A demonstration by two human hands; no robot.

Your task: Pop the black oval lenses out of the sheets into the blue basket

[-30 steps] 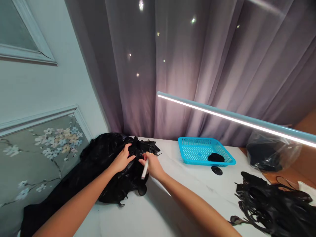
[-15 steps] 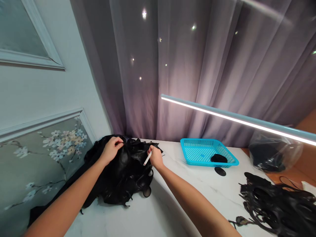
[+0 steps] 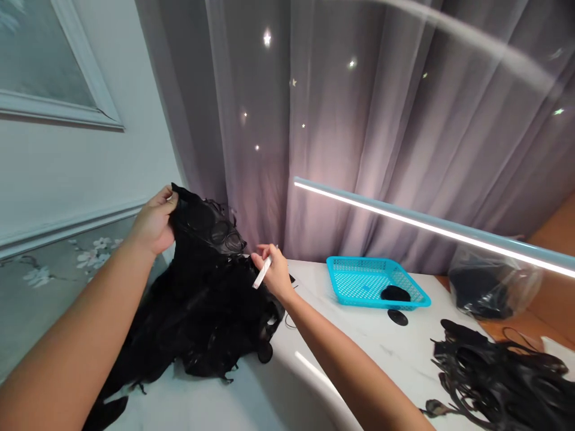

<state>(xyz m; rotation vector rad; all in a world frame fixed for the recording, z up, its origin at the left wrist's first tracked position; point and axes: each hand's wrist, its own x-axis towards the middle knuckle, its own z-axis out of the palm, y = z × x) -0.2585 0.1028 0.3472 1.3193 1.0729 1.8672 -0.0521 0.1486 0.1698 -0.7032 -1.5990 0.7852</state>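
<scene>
My left hand (image 3: 155,222) is closed on the upper edge of a black sheet of thin material (image 3: 202,311), raising that corner above the table. Round outlines show in the lifted part; the rest lies heaped and ragged-edged below. My right hand (image 3: 276,274) grips a slim white stick-like tool (image 3: 262,273), whose exact kind I cannot make out. This hand is at the sheet's right side; whether its fingertips also pinch the material is unclear.
A blue perforated basket (image 3: 335,287) holds a black oval piece (image 3: 395,293); another black disc (image 3: 398,317) lies before it. Tangled black scraps (image 3: 498,371) are at right, near a clear plastic bag (image 3: 516,281). A lit lamp bar (image 3: 404,218) crosses above the table (image 3: 359,341).
My left hand has moved left and up, pulling the sheet's edge upward. The right hand has shifted slightly left with the white tool still in it.
</scene>
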